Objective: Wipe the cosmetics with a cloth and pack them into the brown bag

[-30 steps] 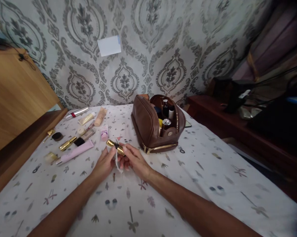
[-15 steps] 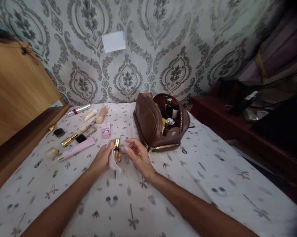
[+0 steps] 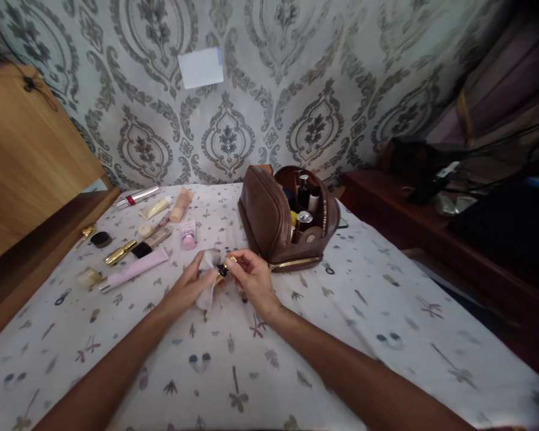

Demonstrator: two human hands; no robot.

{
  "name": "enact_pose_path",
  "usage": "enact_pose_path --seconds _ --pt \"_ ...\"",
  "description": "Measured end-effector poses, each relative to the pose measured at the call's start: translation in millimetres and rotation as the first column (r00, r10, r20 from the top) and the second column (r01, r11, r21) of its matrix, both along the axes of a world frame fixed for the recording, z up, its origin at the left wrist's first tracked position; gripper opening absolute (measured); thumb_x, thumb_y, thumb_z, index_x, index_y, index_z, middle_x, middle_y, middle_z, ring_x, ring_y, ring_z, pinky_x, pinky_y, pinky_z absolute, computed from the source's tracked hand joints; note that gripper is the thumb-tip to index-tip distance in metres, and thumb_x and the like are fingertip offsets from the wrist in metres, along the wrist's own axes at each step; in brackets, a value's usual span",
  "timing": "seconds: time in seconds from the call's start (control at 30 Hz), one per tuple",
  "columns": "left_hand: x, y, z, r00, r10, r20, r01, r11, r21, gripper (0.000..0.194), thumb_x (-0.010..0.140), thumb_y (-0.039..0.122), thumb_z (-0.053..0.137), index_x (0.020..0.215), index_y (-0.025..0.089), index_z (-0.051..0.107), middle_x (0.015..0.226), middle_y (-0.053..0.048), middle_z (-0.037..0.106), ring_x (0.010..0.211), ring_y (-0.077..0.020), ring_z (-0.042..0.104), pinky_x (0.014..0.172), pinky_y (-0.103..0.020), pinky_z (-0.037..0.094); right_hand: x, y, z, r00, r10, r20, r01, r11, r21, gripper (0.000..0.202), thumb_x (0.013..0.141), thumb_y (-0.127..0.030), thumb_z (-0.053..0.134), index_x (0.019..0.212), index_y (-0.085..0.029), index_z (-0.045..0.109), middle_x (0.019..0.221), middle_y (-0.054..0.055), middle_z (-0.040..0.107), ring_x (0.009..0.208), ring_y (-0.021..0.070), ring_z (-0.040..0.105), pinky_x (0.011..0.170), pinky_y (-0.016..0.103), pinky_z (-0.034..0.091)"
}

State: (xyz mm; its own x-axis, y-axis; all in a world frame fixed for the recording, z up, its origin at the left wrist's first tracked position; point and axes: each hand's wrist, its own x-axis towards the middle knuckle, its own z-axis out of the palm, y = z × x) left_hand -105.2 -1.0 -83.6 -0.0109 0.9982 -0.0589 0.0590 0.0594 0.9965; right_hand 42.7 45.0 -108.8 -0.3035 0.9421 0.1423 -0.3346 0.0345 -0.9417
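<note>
My left hand (image 3: 192,284) is closed around a white wipe (image 3: 210,263) and the lower part of a small gold-and-black cosmetic tube (image 3: 223,271). The wipe bunches up over the fingers and hangs below them. With thumb and fingers, my right hand (image 3: 252,282) pinches the tube's gold upper end, so the tube lies tilted between both hands. Its exact kind is hard to make out. Behind my right hand stands an open brown cosmetic bag (image 3: 269,215) with several bottles inside, among them a dark bottle with a silver top (image 3: 304,190).
On the patterned sheet (image 3: 233,359) to the left lie a lilac tube (image 3: 137,267), a gold tube (image 3: 120,252), a small pink-capped tube (image 3: 188,234), a peach tube (image 3: 182,205) and a round dark pot (image 3: 101,239). A wooden panel (image 3: 31,161) borders the left side.
My right hand has moved left and taken hold of the tube's gold end. The tube has tipped from upright toward the right, and the wipe has come up around it.
</note>
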Motion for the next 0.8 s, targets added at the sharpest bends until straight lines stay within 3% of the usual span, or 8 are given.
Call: enact_pose_path --seconds 0.07,0.17,0.3,0.4,0.47,0.63,0.7,0.8 --pt "0 -1 3.3 0.984 -0.083 -0.159 0.095 0.993 0.073 0.051 0.075 0.041 0.073 0.119 0.019 0.055 0.09 0.0 0.064 0.076 -0.0157 0.057 0.066 -0.024 0.045 0 0 0.3 1.0 0.013 0.011 -0.013 1.0 -0.009 0.037 0.072 -0.053 0.075 0.078 -0.02 0.058 0.062 -0.006 0.051 0.047 0.0077 0.039 0.044 0.022 0.033" --pt "-1 -2 3.0 0.946 -0.132 -0.295 0.158 0.985 0.063 0.037 0.082 0.043 0.065 0.108 0.018 0.059 0.075 0.004 0.056 0.062 -0.0127 0.047 0.058 -0.024 0.039 1 -2 0.4 0.998 0.055 0.011 -0.054 0.998 -0.036 0.042 0.07 -0.057 0.075 0.076 -0.02 0.056 0.061 -0.006 0.051 0.046 0.0072 0.038 0.042 0.021 0.031" --pt "-6 -2 -5.4 0.951 -0.093 -0.294 0.106 0.994 0.029 0.041 0.085 0.059 0.055 0.081 0.018 0.06 0.063 0.003 0.053 0.059 -0.0145 0.048 0.057 -0.025 0.039 3 -3 1.6 0.991 0.132 -0.016 -0.132 0.99 -0.057 0.041 0.074 -0.059 0.072 0.081 -0.02 0.059 0.061 -0.006 0.051 0.045 0.007 0.04 0.041 0.021 0.031" --pt "-12 -1 -12.3 0.962 0.006 -0.275 -0.028 0.997 -0.077 0.056 0.083 0.07 0.049 0.064 0.018 0.057 0.056 0.0 0.055 0.054 -0.016 0.049 0.053 -0.027 0.038 3 -5 2.4 0.984 0.173 -0.048 -0.176 0.982 -0.062 0.042 0.074 -0.059 0.072 0.086 -0.02 0.061 0.062 -0.006 0.053 0.044 0.0068 0.043 0.04 0.02 0.031" --pt "-14 0 -14.1 0.968 0.048 -0.246 -0.072 0.994 -0.087 0.054 0.081 0.071 0.051 0.072 0.018 0.061 0.056 0.0 0.056 0.053 -0.0163 0.05 0.051 -0.027 0.039 3 -5 2.5 0.983 0.167 -0.07 -0.173 0.982 -0.081 0.043 0.072 -0.059 0.074 0.085 -0.02 0.06 0.064 -0.005 0.056 0.043 0.0064 0.045 0.04 0.019 0.032" --pt "-10 3 -6.3 0.982 -0.106 -0.157 0.114 0.993 0.04 0.06 0.076 0.052 0.072 0.123 0.023 0.049 0.072 0.002 0.064 0.066 -0.018 0.058 0.062 -0.026 0.046 2 -1 0.6 0.991 0.065 -0.119 -0.081 0.988 -0.129 0.048 0.069 -0.061 0.074 0.08 -0.02 0.055 0.059 -0.007 0.056 0.04 0.0062 0.046 0.036 0.018 0.031" --pt "-9 3 -2.5 0.978 -0.107 -0.18 0.119 0.991 0.06 0.053 0.076 0.048 0.072 0.118 0.023 0.052 0.074 0.002 0.063 0.067 -0.0164 0.057 0.063 -0.025 0.046 1 0 -1.0 0.991 0.061 -0.12 -0.079 0.986 -0.148 0.049 0.068 -0.062 0.075 0.079 -0.02 0.053 0.058 -0.006 0.057 0.039 0.0065 0.046 0.035 0.018 0.03" --pt "-9 2 -1.4 0.971 -0.131 -0.198 0.145 0.988 0.055 0.033 0.081 0.053 0.064 0.091 0.021 0.059 0.066 0.003 0.056 0.059 -0.014 0.05 0.055 -0.023 0.041 1 1 -2.4 0.987 0.101 -0.123 -0.122 0.978 -0.17 0.049 0.067 -0.061 0.076 0.082 -0.021 0.052 0.058 -0.006 0.058 0.038 0.007 0.047 0.034 0.018 0.028"
